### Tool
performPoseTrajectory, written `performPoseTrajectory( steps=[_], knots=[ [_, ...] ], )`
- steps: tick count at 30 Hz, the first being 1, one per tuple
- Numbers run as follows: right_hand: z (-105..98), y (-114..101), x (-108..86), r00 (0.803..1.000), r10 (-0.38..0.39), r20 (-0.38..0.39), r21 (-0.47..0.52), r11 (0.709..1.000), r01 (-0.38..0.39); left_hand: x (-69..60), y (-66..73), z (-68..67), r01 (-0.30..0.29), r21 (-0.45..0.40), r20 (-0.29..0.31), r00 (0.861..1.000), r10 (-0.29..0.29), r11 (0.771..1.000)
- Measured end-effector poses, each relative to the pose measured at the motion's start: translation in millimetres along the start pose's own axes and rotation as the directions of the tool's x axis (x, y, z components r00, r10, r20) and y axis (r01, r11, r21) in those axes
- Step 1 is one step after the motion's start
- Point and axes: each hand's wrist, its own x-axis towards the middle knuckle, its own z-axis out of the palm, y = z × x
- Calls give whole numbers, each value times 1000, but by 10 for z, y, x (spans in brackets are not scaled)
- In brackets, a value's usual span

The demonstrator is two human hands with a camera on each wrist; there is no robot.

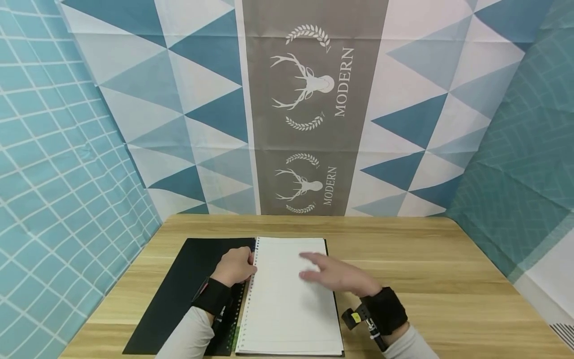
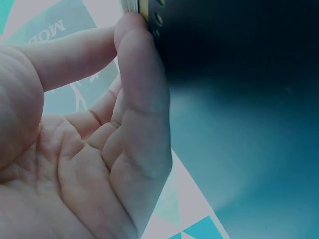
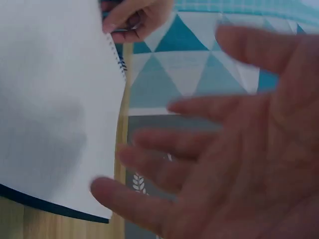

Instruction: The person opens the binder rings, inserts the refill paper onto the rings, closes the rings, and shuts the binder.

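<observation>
A loose-leaf notebook with a black cover [image 1: 179, 279] lies spread on the table. Its white sheets [image 1: 287, 309], punched with holes along the left edge, form a stack on the right side. At that punched edge my left hand [image 1: 235, 267] pinches the sheets between thumb and fingers; the left wrist view shows the thumb [image 2: 75, 57] and index finger meeting at the edge. Over the page hovers my right hand [image 1: 338, 274], fingers spread and straight, holding nothing. Its fingers [image 3: 164, 144] look blurred in the right wrist view, apart from the paper.
The wooden table [image 1: 412, 259] extends to the right of the notebook. Behind it hangs a patterned curtain [image 1: 309, 99] with triangles and deer heads. Blue checked cloth [image 1: 58, 164] covers the left side, and teal cloth [image 1: 524, 149] hangs at the right.
</observation>
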Motion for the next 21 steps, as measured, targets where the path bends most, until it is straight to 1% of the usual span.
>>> performPoseTrajectory(
  steps=[1, 2, 3, 4, 6, 7, 8, 9, 11, 12, 13, 14, 15, 16, 17, 18, 19, 20, 21],
  knots=[
    [47, -42, -16, 998, -24, 58, -82, 996, 29, -6, 1, -5, 0, -2, 4, 1000, 0, 1000],
    [101, -86, -35, 993, -44, 112, -164, 985, 62, -9, 1, -8, -2, -1, 6, 1000, 2, 1000],
    [167, -130, -54, 986, -63, 156, -239, 966, 99, -17, 5, -14, -6, 3, 8, 1000, 6, 1000],
    [242, -175, -70, 978, -85, 192, -313, 939, 143, -23, 6, -19, -12, 8, 8, 1000, 12, 1000],
    [405, -264, -95, 954, -141, 263, -431, 868, 247, -35, 13, -33, -29, 27, 6, 1000, 29, 999],
    [495, -300, -100, 937, -183, 297, -479, 820, 313, -45, 20, -40, -37, 37, 8, 999, 37, 999],
    [584, -328, -98, 914, -230, 334, -514, 768, 381, -52, 24, -44, -46, 47, 10, 999, 46, 998],
    [671, -353, -94, 886, -284, 367, -532, 717, 450, -62, 31, -51, -53, 56, 12, 999, 53, 997],
    [824, -388, -70, 815, -391, 427, -557, 597, 578, -78, 41, -58, -70, 75, 18, 997, 69, 995],
    [892, -395, -60, 777, -444, 447, -568, 530, 630, -86, 47, -61, -76, 83, 23, 997, 74, 994],
    [953, -396, -51, 745, -484, 459, -580, 472, 664, -91, 53, -59, -79, 90, 27, 997, 77, 993],
    [1004, -394, -46, 726, -506, 465, -588, 436, 681, -95, 58, -56, -84, 102, 26, 996, 82, 991],
    [1050, -393, -45, 712, -529, 462, -601, 404, 689, -98, 63, -51, -90, 118, 25, 996, 88, 989],
    [1089, -389, -42, 706, -540, 459, -613, 382, 691, -99, 68, -46, -96, 134, 26, 995, 94, 986],
    [1118, -388, -43, 703, -546, 455, -625, 367, 689, -100, 72, -40, -101, 148, 31, 995, 97, 984],
    [1139, -386, -45, 703, -549, 452, -633, 358, 686, -100, 74, -32, -103, 158, 37, 995, 98, 982],
    [1154, -386, -48, 711, -541, 450, -645, 353, 677, -102, 79, -28, -108, 168, 43, 994, 102, 980],
    [1164, -387, -49, 713, -539, 448, -656, 344, 672, -103, 82, -25, -115, 178, 53, 993, 108, 977],
    [1172, -392, -49, 712, -541, 448, -666, 330, 669, -103, 83, -24, -121, 183, 66, 992, 110, 976]
  ],
)
